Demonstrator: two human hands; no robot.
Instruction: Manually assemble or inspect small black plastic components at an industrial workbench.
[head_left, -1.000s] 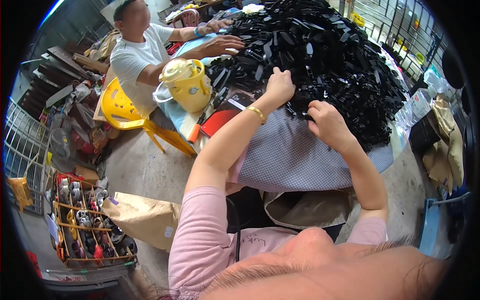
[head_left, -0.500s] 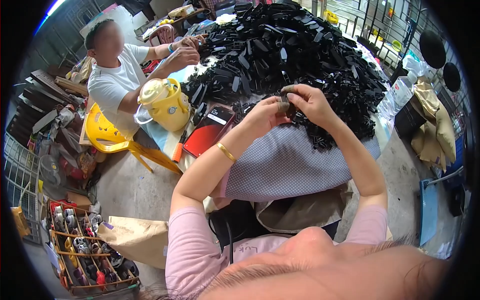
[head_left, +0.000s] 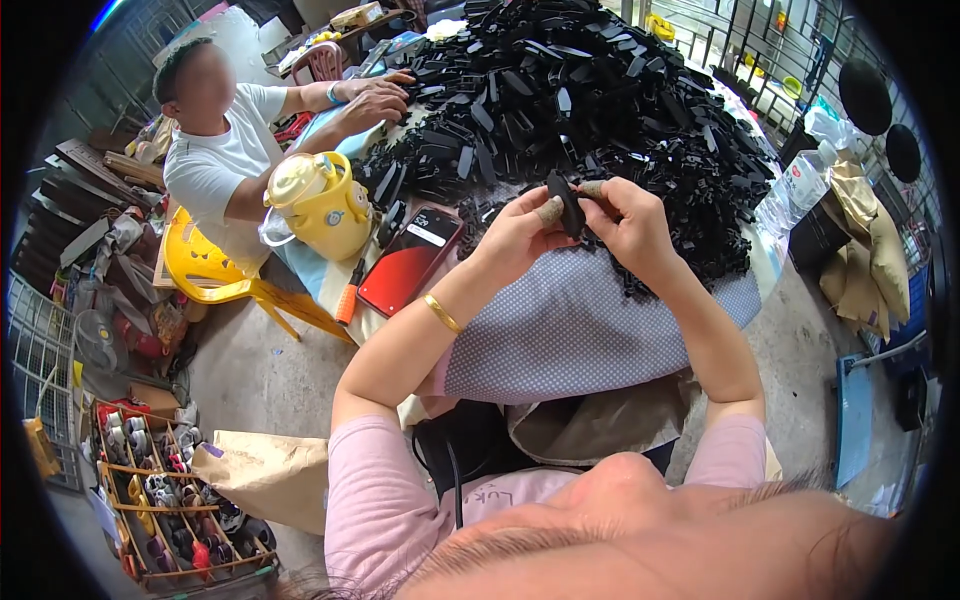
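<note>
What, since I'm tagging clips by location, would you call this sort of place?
Probably a small informal workshop, perhaps in a home: the big heap of similar black pieces suggests bulk handwork, while the wooden shoe rack and yellow plastic chair look more domestic.

The held part (head_left: 565, 206) is of black, plastic-looking material with a matt face. The piled parts (head_left: 560, 100) appear smooth; several faces are glossy. The cover (head_left: 590, 330) is matt patterned cloth. The bracelet (head_left: 442, 313) is polished metal; the jug (head_left: 338, 222), smooth plastic; the phone (head_left: 405, 268), glossy; the bag (head_left: 265, 472), creased paper.
</note>
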